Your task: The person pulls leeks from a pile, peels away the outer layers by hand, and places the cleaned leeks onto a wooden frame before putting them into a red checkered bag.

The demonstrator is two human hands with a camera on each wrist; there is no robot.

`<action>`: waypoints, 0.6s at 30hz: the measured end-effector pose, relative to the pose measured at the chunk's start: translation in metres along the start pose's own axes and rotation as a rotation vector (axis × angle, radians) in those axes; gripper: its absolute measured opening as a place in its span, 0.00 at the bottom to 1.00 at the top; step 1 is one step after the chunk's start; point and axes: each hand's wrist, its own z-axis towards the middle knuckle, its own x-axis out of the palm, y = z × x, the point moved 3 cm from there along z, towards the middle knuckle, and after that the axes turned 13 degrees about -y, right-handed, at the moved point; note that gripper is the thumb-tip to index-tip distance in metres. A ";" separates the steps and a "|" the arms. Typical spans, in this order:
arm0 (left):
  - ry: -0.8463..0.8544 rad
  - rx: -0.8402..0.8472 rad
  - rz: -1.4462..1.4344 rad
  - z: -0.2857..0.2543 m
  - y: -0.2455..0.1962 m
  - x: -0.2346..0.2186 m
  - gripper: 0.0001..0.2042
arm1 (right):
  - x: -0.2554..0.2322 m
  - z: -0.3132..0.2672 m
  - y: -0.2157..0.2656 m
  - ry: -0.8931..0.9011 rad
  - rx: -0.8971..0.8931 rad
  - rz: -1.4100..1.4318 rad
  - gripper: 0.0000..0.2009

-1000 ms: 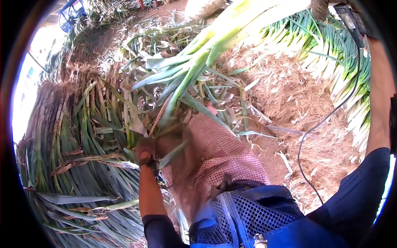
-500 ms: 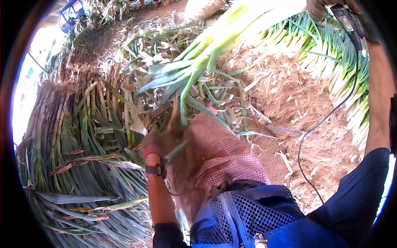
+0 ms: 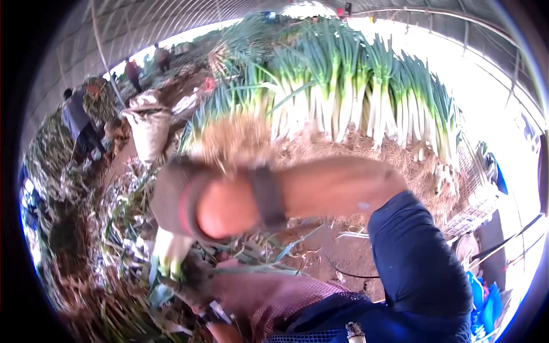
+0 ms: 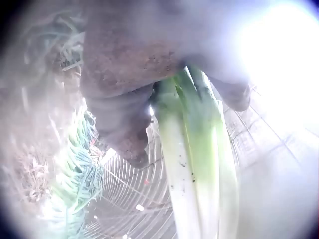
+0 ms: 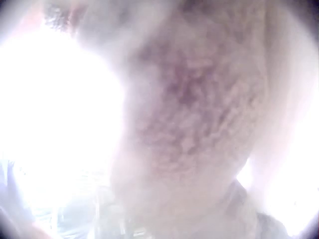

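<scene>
In the left wrist view my gloved left hand (image 4: 129,64) grips a few leeks (image 4: 194,164) by their green part, with the pale stalks running down out of frame. The head view shows these leeks low on the left, between both hands, with the left hand (image 3: 197,283) partly hidden in shadow below the right forearm. My right hand (image 3: 174,197) crosses in front, gloved and blurred, right over the pale ends of the leeks. Its fingers are hidden there, so I cannot tell whether they hold them. The right wrist view is hazy, mostly filled by the glove (image 5: 194,109).
A long row of leeks (image 3: 343,97) stands behind, roots towards me. A white sack (image 3: 148,134) is at left, with a person (image 3: 80,123) beyond it. Dark leeks (image 3: 114,314) lie front left, a crate (image 3: 472,211) at right. A black cable (image 3: 357,276) crosses the soil.
My view has swung up and round to the right. The right hand has come from the upper right across to the left. The leeks now sit lower, near my lap, with the left hand.
</scene>
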 end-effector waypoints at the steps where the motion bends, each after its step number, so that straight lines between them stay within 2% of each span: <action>1: 0.020 -0.026 0.090 0.013 -0.013 -0.036 0.41 | 0.002 -0.009 0.006 0.092 -0.022 -0.004 0.05; 3: -0.112 0.003 0.131 0.018 -0.025 -0.055 0.38 | -0.003 -0.037 0.003 0.325 -0.038 -0.015 0.08; 5: -0.119 0.192 0.087 0.020 -0.026 -0.027 0.32 | -0.005 -0.060 -0.017 0.494 0.023 0.049 0.14; 7: 0.158 0.178 0.335 0.020 -0.021 0.073 0.33 | 0.027 -0.101 -0.050 0.425 0.258 0.046 0.15; 8: 0.301 0.193 0.451 0.018 -0.018 0.122 0.33 | 0.028 -0.117 -0.071 0.322 0.491 0.170 0.15; 9: 0.335 0.142 0.471 0.016 -0.001 0.182 0.34 | 0.014 -0.131 -0.097 0.362 0.707 0.195 0.17; 10: 0.369 0.091 0.491 0.014 0.016 0.241 0.34 | -0.019 -0.146 -0.124 0.484 0.930 0.282 0.21; 11: 0.455 0.132 0.636 0.023 0.024 0.279 0.35 | -0.030 -0.171 -0.148 0.194 0.987 0.275 0.21; 12: 0.826 0.126 0.717 0.022 0.047 0.316 0.35 | -0.003 -0.208 -0.190 0.133 1.188 0.130 0.24; 13: 0.900 0.157 0.761 0.018 0.064 0.327 0.37 | -0.017 -0.239 -0.215 0.032 1.245 -0.033 0.28; 14: 0.975 0.191 0.801 0.013 0.081 0.338 0.38 | -0.036 -0.269 -0.231 -0.103 1.421 -0.028 0.27; 15: 1.049 0.228 0.837 0.008 0.097 0.348 0.40 | -0.024 -0.313 -0.259 -0.199 1.636 0.106 0.29; 16: 0.821 0.051 0.860 0.000 0.111 0.335 0.40 | -0.031 -0.343 -0.271 -0.230 1.709 0.154 0.30; 17: 0.592 -0.120 0.869 -0.002 0.118 0.317 0.40 | -0.017 -0.384 -0.282 -0.346 1.836 -0.064 0.27; 18: 0.584 -0.061 1.017 0.009 0.107 0.257 0.39 | -0.002 -0.432 -0.282 -0.288 2.134 0.077 0.25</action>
